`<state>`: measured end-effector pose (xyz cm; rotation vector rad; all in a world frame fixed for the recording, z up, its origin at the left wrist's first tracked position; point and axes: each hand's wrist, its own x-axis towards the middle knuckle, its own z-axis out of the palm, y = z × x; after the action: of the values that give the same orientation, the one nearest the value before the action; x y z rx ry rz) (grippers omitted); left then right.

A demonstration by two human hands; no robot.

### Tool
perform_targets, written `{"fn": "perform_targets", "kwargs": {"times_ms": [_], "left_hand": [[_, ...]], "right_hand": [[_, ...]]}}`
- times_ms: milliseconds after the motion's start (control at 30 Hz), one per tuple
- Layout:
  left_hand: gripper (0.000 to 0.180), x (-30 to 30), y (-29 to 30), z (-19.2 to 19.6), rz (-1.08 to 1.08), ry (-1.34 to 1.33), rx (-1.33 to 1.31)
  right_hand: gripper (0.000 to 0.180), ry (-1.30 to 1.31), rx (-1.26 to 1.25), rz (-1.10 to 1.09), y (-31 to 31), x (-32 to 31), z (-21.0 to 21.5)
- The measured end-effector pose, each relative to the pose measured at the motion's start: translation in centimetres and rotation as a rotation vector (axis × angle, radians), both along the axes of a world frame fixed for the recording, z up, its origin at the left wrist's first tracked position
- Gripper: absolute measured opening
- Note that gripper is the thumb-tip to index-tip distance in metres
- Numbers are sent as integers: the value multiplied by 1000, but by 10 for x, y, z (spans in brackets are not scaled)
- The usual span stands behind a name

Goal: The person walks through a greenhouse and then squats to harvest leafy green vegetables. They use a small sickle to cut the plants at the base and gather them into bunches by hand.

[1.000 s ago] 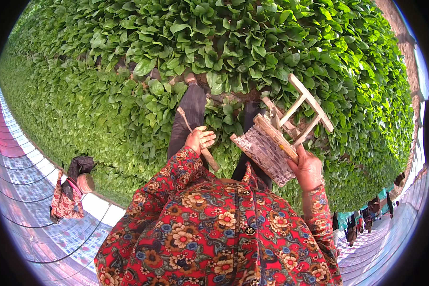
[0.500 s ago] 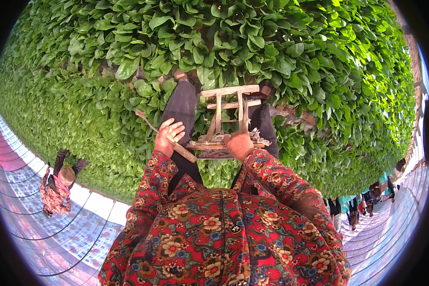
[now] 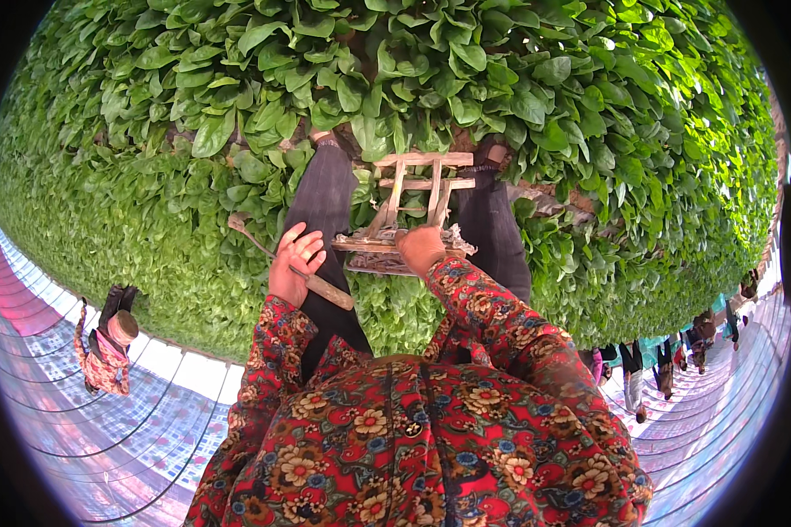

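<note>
My left hand (image 3: 295, 263) holds a small hand tool (image 3: 330, 292) with a thick wooden handle, a thin metal shank and a small head at its far end. The fingers of that hand are slightly spread, and the handle rests across the palm. In front of me, my right hand (image 3: 420, 249) is closed on the near edge of a small wooden folding stool (image 3: 424, 184). Frayed, pale cord or cloth hangs at this near edge. The stool's crossbars point away from me, between my dark-trousered legs. My right fingertips are hidden.
Dense leafy green plants (image 3: 536, 97) surround my feet and spread to both sides. Strips of soil show between rows. Another person (image 3: 108, 347) is at the left edge of the plants. Several people (image 3: 659, 360) are at the far right, beside pale sheeting.
The stool and my right hand have moved left, so the stool now lies between my legs rather than over the right one. My left hand keeps the tool, slightly lower and further left.
</note>
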<state>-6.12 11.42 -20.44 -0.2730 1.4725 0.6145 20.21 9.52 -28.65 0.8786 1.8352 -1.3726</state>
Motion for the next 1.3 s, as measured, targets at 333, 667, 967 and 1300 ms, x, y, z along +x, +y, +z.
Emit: {"fn": "perform_targets", "kwargs": {"times_ms": [333, 667, 967, 1300], "left_hand": [[52, 2, 12, -1, -16, -70, -9], [51, 7, 20, 5, -4, -50, -43], [54, 10, 15, 2, -31, -86, -48], [55, 13, 18, 1, -51, -119, -36]], "right_hand": [[25, 40, 98, -20, -3, 7, -52], [30, 29, -153, -120, -24, 20, -88], [28, 95, -12, 6, 2, 19, -97], [38, 40, -129, -267, 31, 40, -115]]}}
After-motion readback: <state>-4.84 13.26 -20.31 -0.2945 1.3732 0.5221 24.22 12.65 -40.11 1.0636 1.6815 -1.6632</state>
